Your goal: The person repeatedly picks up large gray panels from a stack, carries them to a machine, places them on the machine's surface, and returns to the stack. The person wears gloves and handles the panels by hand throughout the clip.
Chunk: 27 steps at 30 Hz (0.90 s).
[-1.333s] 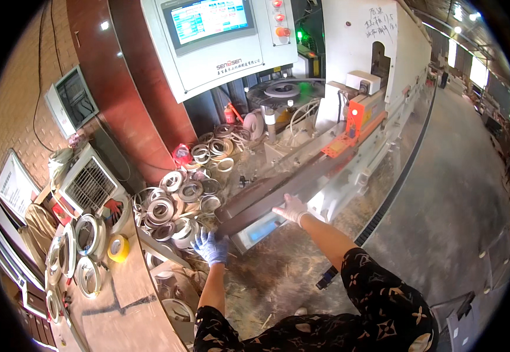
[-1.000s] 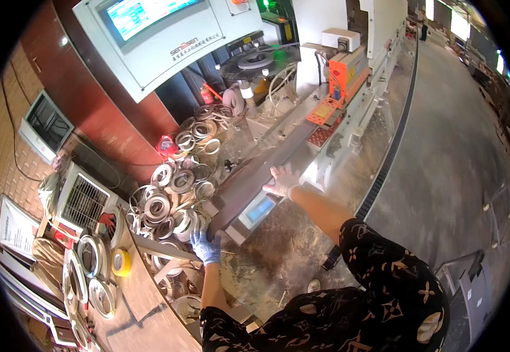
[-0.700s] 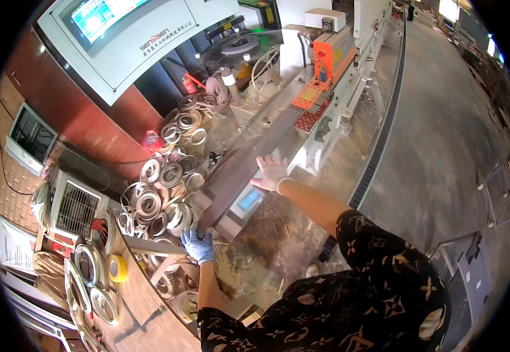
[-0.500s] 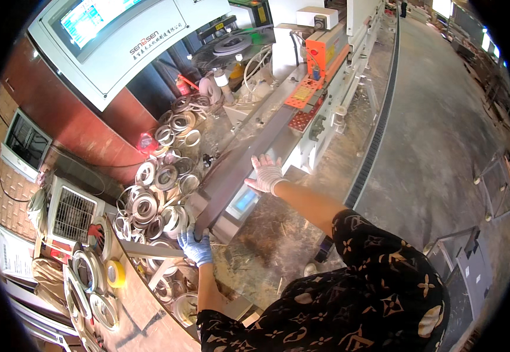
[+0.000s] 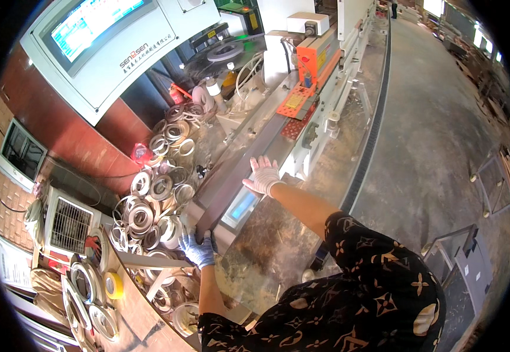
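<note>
A long, narrow dark board (image 5: pixel 231 183) lies along the bed of a large white machine (image 5: pixel 99 64). My left hand (image 5: pixel 198 250), in a blue glove, is at the board's near end with fingers and thumb apart. Farther up, my right hand (image 5: pixel 262 177) wears a whitish glove and rests flat with fingers spread at the board's right side. Ahead of it, the board's far end runs toward an orange guard plate (image 5: pixel 295 101) and a perforated red plate (image 5: pixel 296 128). Below the right hand, a small lit screen (image 5: pixel 243 206) is set in the bed's side.
Many rolls of edge banding (image 5: pixel 142 216) lie heaped left of the bed. A wooden table (image 5: pixel 131 311) with a yellow tape roll (image 5: pixel 114 286) stands at lower left. A floor grate (image 5: pixel 365 155) runs along the right, and a grey metal frame (image 5: pixel 463 264) stands at lower right.
The whole view has shifted slightly, with the machine now a little farther left. Both hands keep nearly the same places by the board; the left fingers look more spread.
</note>
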Each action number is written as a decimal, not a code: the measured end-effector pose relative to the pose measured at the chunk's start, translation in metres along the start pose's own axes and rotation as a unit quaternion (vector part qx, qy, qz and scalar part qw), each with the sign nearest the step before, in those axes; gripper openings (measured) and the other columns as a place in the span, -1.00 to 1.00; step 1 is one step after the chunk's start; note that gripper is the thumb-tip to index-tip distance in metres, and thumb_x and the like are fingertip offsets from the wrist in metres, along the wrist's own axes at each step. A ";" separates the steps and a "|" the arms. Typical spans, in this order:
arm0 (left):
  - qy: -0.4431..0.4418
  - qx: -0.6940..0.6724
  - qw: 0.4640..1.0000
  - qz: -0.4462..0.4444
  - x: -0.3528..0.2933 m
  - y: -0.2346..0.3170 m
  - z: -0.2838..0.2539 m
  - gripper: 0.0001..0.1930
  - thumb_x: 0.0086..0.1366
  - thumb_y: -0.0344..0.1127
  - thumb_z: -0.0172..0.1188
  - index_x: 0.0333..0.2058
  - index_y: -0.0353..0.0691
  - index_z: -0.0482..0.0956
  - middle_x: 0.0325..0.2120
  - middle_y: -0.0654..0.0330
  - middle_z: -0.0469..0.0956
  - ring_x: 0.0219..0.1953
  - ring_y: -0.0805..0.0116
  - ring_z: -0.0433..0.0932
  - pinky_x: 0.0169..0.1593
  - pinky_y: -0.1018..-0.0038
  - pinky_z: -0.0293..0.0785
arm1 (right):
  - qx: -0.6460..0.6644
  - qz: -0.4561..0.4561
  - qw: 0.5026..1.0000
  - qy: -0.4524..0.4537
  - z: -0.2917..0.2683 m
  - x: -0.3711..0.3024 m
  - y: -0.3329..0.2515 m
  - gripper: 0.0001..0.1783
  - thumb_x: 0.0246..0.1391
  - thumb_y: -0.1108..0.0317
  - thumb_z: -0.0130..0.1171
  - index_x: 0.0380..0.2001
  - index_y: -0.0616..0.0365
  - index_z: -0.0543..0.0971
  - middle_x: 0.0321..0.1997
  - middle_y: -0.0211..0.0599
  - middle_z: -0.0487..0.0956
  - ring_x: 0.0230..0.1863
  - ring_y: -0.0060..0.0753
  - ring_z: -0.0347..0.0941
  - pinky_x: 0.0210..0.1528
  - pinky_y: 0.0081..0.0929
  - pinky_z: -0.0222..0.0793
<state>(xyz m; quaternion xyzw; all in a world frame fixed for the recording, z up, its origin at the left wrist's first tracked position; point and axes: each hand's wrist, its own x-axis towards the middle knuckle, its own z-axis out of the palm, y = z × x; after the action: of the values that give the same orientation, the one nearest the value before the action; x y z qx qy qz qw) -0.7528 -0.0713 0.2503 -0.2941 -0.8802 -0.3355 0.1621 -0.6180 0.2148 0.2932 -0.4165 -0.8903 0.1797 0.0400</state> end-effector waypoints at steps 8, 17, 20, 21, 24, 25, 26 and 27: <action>-0.018 0.017 1.000 -0.005 0.001 0.008 -0.002 -0.46 -0.15 -0.11 0.40 -0.11 -0.09 0.56 0.06 0.07 0.38 0.18 -0.04 0.18 0.24 0.16 0.12 | -0.005 -0.003 1.000 -0.004 -0.004 0.000 0.004 -0.02 -0.06 -0.25 0.05 0.29 0.13 0.02 0.31 -0.06 0.10 0.39 -0.12 -0.12 0.33 0.00 -0.25; -0.062 0.120 0.990 -0.029 0.014 0.059 0.021 -0.26 -0.09 0.06 0.33 0.11 -0.03 0.37 0.26 -0.04 0.05 0.30 -0.04 -0.03 0.31 0.12 -0.06 | 0.021 -0.003 0.999 0.030 -0.022 0.028 0.038 -0.07 -0.15 -0.30 0.10 0.18 0.09 0.21 0.24 -0.03 0.22 0.29 -0.09 0.08 0.25 -0.03 -0.06; -0.048 0.164 0.985 -0.011 0.015 0.070 0.040 -0.18 -0.05 0.11 0.28 0.20 0.01 0.22 0.30 0.02 -0.05 0.32 -0.07 -0.10 0.27 -0.09 -0.15 | 0.096 -0.030 0.993 -0.061 -0.043 0.034 0.063 -0.09 -0.18 -0.39 0.07 0.02 0.19 0.38 -0.01 0.07 0.47 0.11 0.03 0.33 0.09 -0.09 0.21; -0.098 0.190 0.977 -0.023 0.015 0.107 0.036 -0.19 -0.02 0.14 0.23 0.20 0.01 0.21 0.30 0.06 -0.05 0.33 -0.04 -0.11 0.26 -0.12 -0.17 | 0.157 -0.053 0.985 -0.037 -0.036 0.027 0.086 -0.12 -0.12 -0.38 0.02 0.00 0.21 0.38 -0.02 0.07 0.47 0.07 0.05 0.37 0.02 -0.11 0.29; 0.006 0.229 0.967 0.108 0.011 0.090 0.041 -0.30 0.13 0.10 0.12 0.19 -0.06 0.21 0.26 0.09 0.07 0.32 0.06 -0.06 0.30 0.03 -0.13 | 0.297 -0.158 0.940 0.060 -0.020 -0.053 0.113 -0.27 0.06 -0.09 0.06 0.16 0.19 0.24 0.12 0.00 0.37 0.15 -0.06 0.29 0.17 -0.15 0.21; 0.020 0.173 0.981 0.086 0.004 0.109 0.026 -0.36 0.12 0.08 0.14 0.12 -0.11 0.31 0.21 0.04 0.16 0.27 0.03 0.07 0.27 0.12 0.03 | 0.338 -0.146 0.929 0.034 -0.047 -0.108 0.117 -0.30 0.10 -0.02 0.06 0.20 0.18 0.21 0.14 0.00 0.36 0.20 -0.10 0.25 0.24 -0.17 0.16; 0.072 0.122 0.981 0.133 0.007 0.076 0.040 -0.39 0.11 0.08 0.17 0.06 -0.15 0.38 0.18 -0.02 0.21 0.21 -0.03 0.18 0.21 0.13 0.18 | 0.303 -0.127 0.945 0.015 -0.073 -0.159 0.135 -0.35 0.11 0.07 0.04 0.19 0.16 0.23 0.17 -0.05 0.34 0.21 -0.11 0.24 0.27 -0.18 0.12; 0.082 0.003 0.978 0.191 -0.003 0.097 0.041 -0.38 0.12 0.10 0.16 0.07 -0.16 0.38 0.16 -0.06 0.22 0.16 -0.05 0.24 0.17 0.12 0.24 | 0.263 -0.091 0.960 0.000 -0.098 -0.212 0.163 -0.41 0.13 0.15 0.03 0.19 0.14 0.24 0.21 -0.09 0.31 0.23 -0.12 0.23 0.30 -0.19 0.09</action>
<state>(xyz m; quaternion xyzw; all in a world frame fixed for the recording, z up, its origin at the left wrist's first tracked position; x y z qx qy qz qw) -0.6935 0.0134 0.2673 -0.4279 -0.7925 -0.3187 0.2954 -0.3400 0.1782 0.3436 -0.3081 -0.8458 0.4033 0.1642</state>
